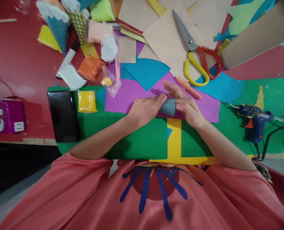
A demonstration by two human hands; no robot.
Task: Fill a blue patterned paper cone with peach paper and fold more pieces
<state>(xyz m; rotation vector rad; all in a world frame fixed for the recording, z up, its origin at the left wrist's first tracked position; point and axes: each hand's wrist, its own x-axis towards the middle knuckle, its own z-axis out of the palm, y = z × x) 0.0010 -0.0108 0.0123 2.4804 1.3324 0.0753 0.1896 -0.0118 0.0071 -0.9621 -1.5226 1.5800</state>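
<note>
Near the middle of the frame, we see the left hand [144, 110] and right hand [190, 108] both gripping a blue checked paper [168, 108]. It looks rolled, but the hands hide some. Red-and-yellow-handled scissors [190, 43] lie upper right.

A black case [63, 116] lies just beside a yellow packet [86, 101], a purple socket box [9, 115] on the red table [12, 60].

Craft workspace | landmark: steel scissors with red and yellow handles [192, 47] | beneath scissors: flat beige paper sheets [160, 33] | right: blue plastic glue gun [257, 126] | left: orange plastic-wrapped block [90, 67]
</note>
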